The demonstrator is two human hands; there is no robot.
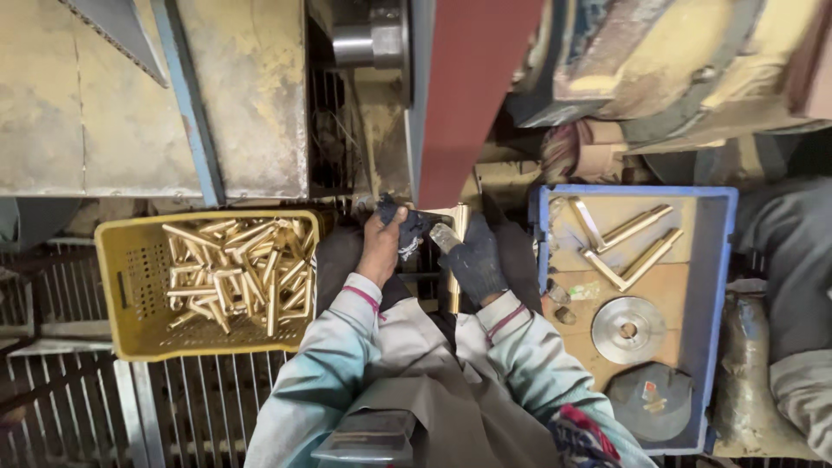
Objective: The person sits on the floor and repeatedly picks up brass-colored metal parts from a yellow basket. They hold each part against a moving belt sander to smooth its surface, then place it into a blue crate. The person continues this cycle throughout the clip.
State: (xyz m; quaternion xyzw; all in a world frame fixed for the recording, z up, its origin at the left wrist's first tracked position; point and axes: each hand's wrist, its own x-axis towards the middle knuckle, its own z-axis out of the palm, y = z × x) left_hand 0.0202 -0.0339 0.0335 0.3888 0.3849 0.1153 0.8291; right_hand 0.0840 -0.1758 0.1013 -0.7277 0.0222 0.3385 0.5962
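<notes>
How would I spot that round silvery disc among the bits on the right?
Find the blue tray right of the person's gloved right hand. Below its two L-shaped brass handles lies the metal disc, the only shiny silver piece with a centre hole; the round thing beneath it is dark.

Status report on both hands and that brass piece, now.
Left hand and gloved right hand both gripping brass handle against red sanding belt. Yellow crate of brass parts left, blue tray right. Nothing obstructing.
</notes>
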